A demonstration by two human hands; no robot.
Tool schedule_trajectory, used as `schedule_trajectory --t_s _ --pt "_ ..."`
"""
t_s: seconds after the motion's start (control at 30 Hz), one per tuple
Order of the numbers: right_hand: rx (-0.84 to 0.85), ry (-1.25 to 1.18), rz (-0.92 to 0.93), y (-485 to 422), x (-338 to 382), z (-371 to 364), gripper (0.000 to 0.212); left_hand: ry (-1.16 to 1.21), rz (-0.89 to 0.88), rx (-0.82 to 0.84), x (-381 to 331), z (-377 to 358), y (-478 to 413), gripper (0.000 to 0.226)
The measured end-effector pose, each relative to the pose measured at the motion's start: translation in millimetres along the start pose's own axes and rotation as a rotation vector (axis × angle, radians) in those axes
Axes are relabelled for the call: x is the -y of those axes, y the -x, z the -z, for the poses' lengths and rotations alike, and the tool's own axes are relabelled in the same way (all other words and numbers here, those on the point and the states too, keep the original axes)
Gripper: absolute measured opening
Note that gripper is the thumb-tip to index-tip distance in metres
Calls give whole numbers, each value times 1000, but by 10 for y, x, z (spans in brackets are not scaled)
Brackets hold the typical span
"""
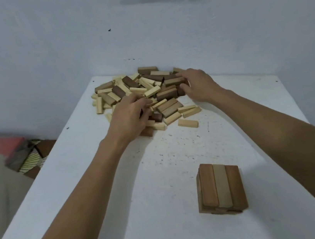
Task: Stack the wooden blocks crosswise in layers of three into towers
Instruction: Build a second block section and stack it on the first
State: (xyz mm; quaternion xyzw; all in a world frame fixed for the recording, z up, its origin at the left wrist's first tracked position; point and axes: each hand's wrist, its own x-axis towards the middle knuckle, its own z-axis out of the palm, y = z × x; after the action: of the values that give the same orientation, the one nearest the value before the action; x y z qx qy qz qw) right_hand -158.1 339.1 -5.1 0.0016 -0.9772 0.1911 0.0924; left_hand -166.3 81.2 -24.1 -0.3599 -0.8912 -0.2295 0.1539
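A loose pile of light and dark wooden blocks (144, 88) lies at the far end of the white table (93, 189). My left hand (130, 117) reaches into the pile's near side, its fingers curled over blocks there; what it holds is hidden under the fingers. My right hand (198, 85) is at the pile's right side, fingers and thumb pinching a dark brown block (173, 81). A low tower (220, 187) stands near the front right, its top layer three blocks side by side, two reddish-brown around a tan one.
A wall stands right behind the pile. The table's left edge drops to a floor with a patterned box and a red object (26, 156). Several light blocks (188, 123) lie loose at the pile's near edge.
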Motion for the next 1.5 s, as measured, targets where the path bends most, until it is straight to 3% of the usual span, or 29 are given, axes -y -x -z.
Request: schedule_trajectory --t_s 0.17,0.27,0.8,1.07,1.2,1.5 --pt "28 147 47 -368 -90 -94 31 57 -30 67 127 -33 -31 24" --pt "83 242 51 -471 -96 -114 42 74 -38 67 177 -41 -24 24" --pt "146 67 -32 -430 -83 -17 43 117 -39 132 273 -27 -4 30" --pt "1 -30 -48 -59 -17 127 44 122 -42 -100 183 29 91 25" --pt "-21 -85 -7 255 150 292 39 244 22 -192 26 167 188 26" --pt "47 -234 143 1132 939 559 32 577 193 -145 -273 600 852 23"
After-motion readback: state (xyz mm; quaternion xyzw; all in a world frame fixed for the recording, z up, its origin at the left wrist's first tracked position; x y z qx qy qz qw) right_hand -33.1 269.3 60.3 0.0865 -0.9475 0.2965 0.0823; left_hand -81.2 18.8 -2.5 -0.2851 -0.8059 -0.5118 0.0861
